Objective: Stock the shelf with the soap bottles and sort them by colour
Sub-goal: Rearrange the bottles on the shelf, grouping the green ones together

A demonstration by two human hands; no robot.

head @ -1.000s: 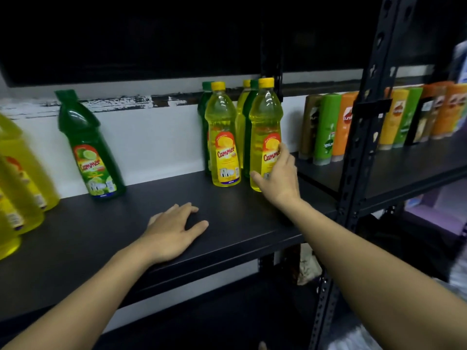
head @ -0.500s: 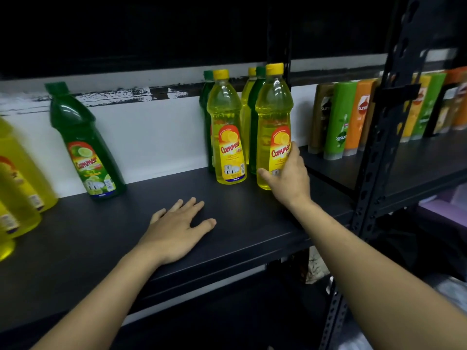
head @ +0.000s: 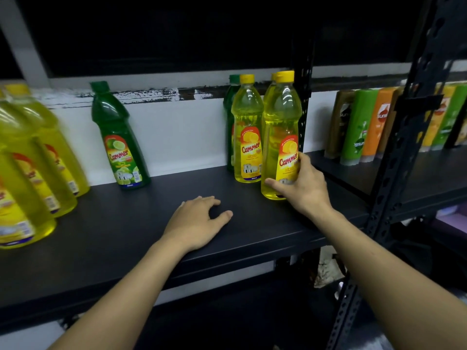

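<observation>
Right-hand fingers (head: 304,164) curl round the far side of the front yellow Cammer bottle (head: 281,117), thumb across the near side low on the label, i.e. the right hand (head: 307,189) grasps it nr the base. Bottle is upright at the right end of the black shelf (head: 252,233), just fwd of a second yellow bottle (head: 246,132); can't tell if its base touches the board. Behind them a green bottle (head: 228,117). Left hand (head: 199,221) lies on the shelf, fingers relaxed, holding nothing.

Handling: full of liquid, so prob. fairly heavy & bottom-weighted. Thin plastic wall likely gives under a squeeze; glossy label may be slick. Low grip is OK for sliding. For a lift, better the waist above the label, thumb opposite fingers. Lone green bottle (head: 118,140) stands mid-shelf by the wall, yellow group (head: 38,160) far left, so sorting looks unfinished.
</observation>
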